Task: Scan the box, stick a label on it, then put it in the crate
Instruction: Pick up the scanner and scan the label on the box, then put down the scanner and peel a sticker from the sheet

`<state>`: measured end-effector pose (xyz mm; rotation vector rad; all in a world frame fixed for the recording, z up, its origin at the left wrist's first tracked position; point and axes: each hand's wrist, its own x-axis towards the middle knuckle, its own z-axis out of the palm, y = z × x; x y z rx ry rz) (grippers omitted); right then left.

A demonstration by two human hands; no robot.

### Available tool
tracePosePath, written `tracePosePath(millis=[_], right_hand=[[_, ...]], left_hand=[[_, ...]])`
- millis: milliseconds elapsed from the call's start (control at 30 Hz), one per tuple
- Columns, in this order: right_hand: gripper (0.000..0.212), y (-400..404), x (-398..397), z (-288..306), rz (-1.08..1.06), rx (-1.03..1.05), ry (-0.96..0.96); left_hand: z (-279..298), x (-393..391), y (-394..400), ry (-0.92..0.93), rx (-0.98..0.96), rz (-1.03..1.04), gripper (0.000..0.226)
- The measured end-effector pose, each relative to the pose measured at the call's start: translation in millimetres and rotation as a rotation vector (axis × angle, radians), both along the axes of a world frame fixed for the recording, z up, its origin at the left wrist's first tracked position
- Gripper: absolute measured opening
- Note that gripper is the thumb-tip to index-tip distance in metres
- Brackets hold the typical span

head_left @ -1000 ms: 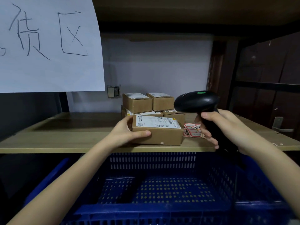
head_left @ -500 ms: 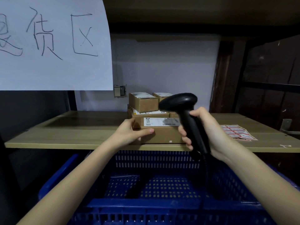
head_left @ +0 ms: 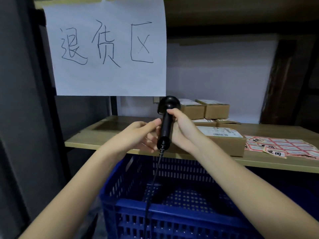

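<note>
Both hands and the scanner (head_left: pixel 167 121) are blocking the box's (head_left: pixel 224 144) left side; its right end, beside the label sheet (head_left: pixel 283 146), is lying open.

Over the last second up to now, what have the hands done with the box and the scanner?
The left hand let go of the front box and came up to the barcode scanner, fingers at its handle. The right hand carried the scanner leftward, off the box, and turned it upright. The box stayed on the shelf, with the sticker sheet beside it and the blue crate below.
</note>
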<state>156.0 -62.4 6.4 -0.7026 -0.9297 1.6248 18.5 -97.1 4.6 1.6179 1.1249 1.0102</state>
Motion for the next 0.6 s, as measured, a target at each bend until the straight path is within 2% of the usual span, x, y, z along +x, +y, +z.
tracePosePath(millis=[100,133,167,200,233,267,333,433,600], right_hand=[[0.019,21,-19,-6,-0.018,-0.047,0.038],[0.019,27,-25,-8,-0.019,-0.055,0.045],[0.022,32,-31,-10,-0.022,-0.063,0.054],[0.027,37,-35,-11,-0.030,-0.068,0.062],[0.035,43,-39,-14,-0.042,-0.066,0.059],[0.043,49,-42,-16,-0.050,-0.053,0.027],[0.054,61,-47,-21,-0.067,-0.008,-0.169],[0.047,67,-49,-26,-0.185,0.097,-0.520],[0.036,84,-51,-34,-0.263,0.109,-0.521]], left_hand=[[-4,-10,13,0.012,0.010,0.071,0.052],[-5,-13,18,0.013,0.019,0.086,0.048],[-5,-16,22,0.012,0.030,0.090,0.034],[-5,-18,27,0.007,0.031,0.093,0.018],[-5,-20,32,-0.008,0.028,0.097,0.013],[-6,-23,38,-0.029,0.023,0.098,0.015],[-8,-29,53,-0.049,0.034,0.115,0.036],[-9,-40,76,-0.031,0.039,0.136,0.042],[-18,-50,102,-0.007,-0.008,0.111,0.032]])
